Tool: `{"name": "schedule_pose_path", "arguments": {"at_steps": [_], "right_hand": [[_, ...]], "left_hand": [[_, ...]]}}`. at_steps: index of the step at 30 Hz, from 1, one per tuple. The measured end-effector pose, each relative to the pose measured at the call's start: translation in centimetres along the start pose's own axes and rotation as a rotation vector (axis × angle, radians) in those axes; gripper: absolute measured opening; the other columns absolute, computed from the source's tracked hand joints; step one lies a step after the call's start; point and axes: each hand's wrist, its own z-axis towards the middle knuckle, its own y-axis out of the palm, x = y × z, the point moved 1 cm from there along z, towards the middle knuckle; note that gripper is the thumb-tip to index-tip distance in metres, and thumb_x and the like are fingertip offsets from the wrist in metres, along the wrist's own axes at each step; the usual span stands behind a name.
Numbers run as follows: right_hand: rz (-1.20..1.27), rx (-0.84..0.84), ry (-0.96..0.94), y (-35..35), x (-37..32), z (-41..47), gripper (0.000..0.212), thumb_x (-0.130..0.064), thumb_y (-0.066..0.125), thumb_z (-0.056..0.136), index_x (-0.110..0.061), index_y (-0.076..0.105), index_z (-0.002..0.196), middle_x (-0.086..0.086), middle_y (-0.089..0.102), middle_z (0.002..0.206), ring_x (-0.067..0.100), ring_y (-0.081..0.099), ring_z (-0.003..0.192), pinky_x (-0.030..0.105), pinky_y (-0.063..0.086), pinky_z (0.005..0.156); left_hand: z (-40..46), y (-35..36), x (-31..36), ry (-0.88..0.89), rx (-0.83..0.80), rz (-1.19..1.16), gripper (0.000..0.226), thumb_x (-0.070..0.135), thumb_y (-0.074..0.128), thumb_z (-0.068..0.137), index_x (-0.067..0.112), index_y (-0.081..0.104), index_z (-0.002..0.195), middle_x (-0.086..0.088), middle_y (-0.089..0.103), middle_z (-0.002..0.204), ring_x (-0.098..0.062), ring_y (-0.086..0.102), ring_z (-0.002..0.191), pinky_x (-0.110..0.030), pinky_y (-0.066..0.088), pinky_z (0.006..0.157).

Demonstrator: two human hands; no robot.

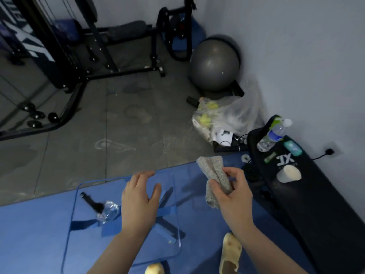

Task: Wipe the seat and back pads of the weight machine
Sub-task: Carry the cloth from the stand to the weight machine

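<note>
My right hand [234,196] grips a grey wiping cloth [214,173], folded and hanging from the fingers at mid-height right of centre. My left hand [139,200] hovers with fingers spread above a small glass-topped table [83,196]. A clear spray bottle [102,209] with a black nozzle lies on its side on that table, left of my left hand. The black weight machine [65,46] stands at the upper left; its pads are blurred and hard to make out. A black padded bench [308,196] with a white logo runs along the right wall.
On the bench lie a water bottle [273,135], a teal packet [293,148] and a cream roll [288,174]. A grey exercise ball [215,64] and a plastic bag [225,115] sit in the corner. A blue mat [35,234] covers the near floor. My yellow slippers [231,252] show below.
</note>
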Motion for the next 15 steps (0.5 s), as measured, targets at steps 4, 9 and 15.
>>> {"name": "schedule_pose_path", "arguments": {"at_steps": [4, 9, 15], "right_hand": [[-0.020, -0.059, -0.049, -4.6, 2.2, 5.6, 0.031, -0.022, 0.075, 0.082, -0.031, 0.053, 0.103, -0.013, 0.061, 0.093, 0.003, 0.062, 0.077, 0.017, 0.049, 0.059], [-0.103, -0.164, -0.116, -10.0, 3.6, 13.4, 0.035, -0.018, 0.074, 0.081, -0.027, 0.054, 0.108, -0.012, 0.059, 0.096, 0.002, 0.058, 0.083, 0.012, 0.045, 0.065], [-0.077, -0.184, -0.180, -11.8, 2.9, 20.7, 0.039, -0.019, 0.076, 0.080, -0.029, 0.053, 0.109, -0.012, 0.060, 0.101, 0.002, 0.060, 0.090, 0.020, 0.049, 0.073]], "left_hand": [[1.9, 5.6, 4.5, -0.050, 0.023, 0.016, 0.029, 0.026, 0.059, 0.090, 0.024, 0.057, 0.118, 0.007, 0.054, 0.116, -0.035, 0.059, 0.084, -0.049, 0.046, 0.087], [4.3, 11.6, 10.4, -0.161, 0.102, -0.016, 0.029, 0.028, 0.057, 0.091, 0.024, 0.056, 0.120, 0.005, 0.055, 0.118, -0.031, 0.058, 0.086, -0.049, 0.047, 0.086], [8.1, 14.1, 14.6, -0.152, 0.130, 0.053, 0.031, 0.027, 0.059, 0.090, 0.024, 0.057, 0.120, 0.006, 0.056, 0.122, -0.027, 0.059, 0.088, -0.045, 0.046, 0.088]]}}
